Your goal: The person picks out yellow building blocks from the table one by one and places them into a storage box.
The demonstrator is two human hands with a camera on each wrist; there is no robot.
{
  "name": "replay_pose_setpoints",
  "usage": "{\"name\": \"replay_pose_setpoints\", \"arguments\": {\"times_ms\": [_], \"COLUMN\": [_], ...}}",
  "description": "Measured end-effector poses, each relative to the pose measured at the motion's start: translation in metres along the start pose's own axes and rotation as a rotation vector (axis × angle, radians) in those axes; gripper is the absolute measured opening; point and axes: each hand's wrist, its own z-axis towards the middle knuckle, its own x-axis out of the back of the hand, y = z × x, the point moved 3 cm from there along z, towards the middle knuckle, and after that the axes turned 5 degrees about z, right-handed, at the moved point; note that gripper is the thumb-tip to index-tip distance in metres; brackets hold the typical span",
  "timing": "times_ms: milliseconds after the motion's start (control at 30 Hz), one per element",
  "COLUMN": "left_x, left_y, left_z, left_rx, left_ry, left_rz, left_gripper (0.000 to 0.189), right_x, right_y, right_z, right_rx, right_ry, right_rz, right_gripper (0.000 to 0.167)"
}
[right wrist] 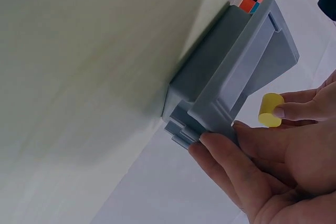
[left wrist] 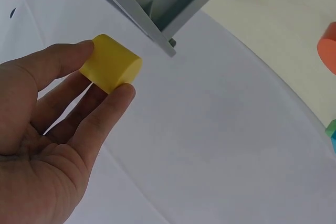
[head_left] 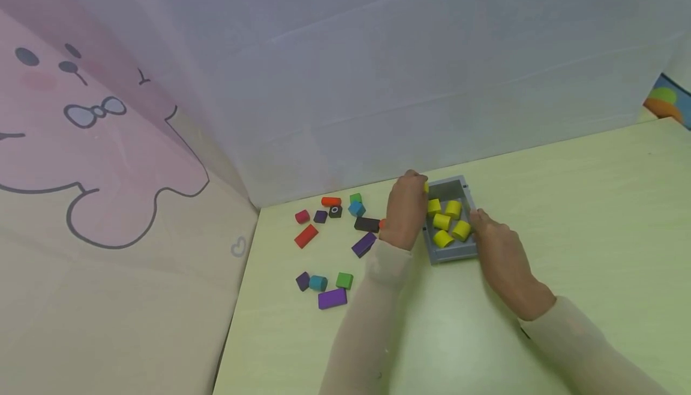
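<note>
Between thumb and fingertips my left hand (left wrist: 68, 103) pinches a yellow cylinder block (left wrist: 111, 62), held up beside the rim of a grey plastic bin (head_left: 453, 257). In the head view that hand is at the bin's far left corner, with only a sliver of the block showing. Several yellow blocks (head_left: 441, 222) lie inside the bin on its floor. My right hand (head_left: 502, 257) grips the bin's right side wall; the right wrist view shows its thumb and fingers pinching the grey edge (right wrist: 210, 124).
Left of the bin, loose blocks lie on the pale table (head_left: 583, 221): a red one (head_left: 306, 236), a purple one (head_left: 332, 298), a green one (head_left: 344, 280), a black one (head_left: 367, 224) and several others. A white sheet (head_left: 410, 83) hangs along the table's back edge.
</note>
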Motion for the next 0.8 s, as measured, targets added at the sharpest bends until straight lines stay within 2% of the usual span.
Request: {"name": "replay_pose_setpoints", "arguments": {"times_ms": [133, 500, 800], "left_x": [-0.002, -0.014, -0.019], "left_y": [0.005, 0.013, 0.020], "left_z": [0.001, 0.004, 0.006], "left_rx": [0.005, -0.042, -0.054], "left_ry": [-0.020, -0.046, -0.064], "left_rz": [0.019, 0.057, 0.098], "left_gripper": [0.027, 0.023, 0.019], "right_x": [0.000, 0.000, 0.001], "right_y": [0.000, 0.000, 0.000], "right_z": [0.000, 0.001, 0.001], "right_rx": [0.006, 0.014, 0.018], "right_ry": [0.007, 0.019, 0.027], "right_rz": [-0.002, -0.024, -0.026], "right_gripper": [0.037, 0.036, 0.035]}}
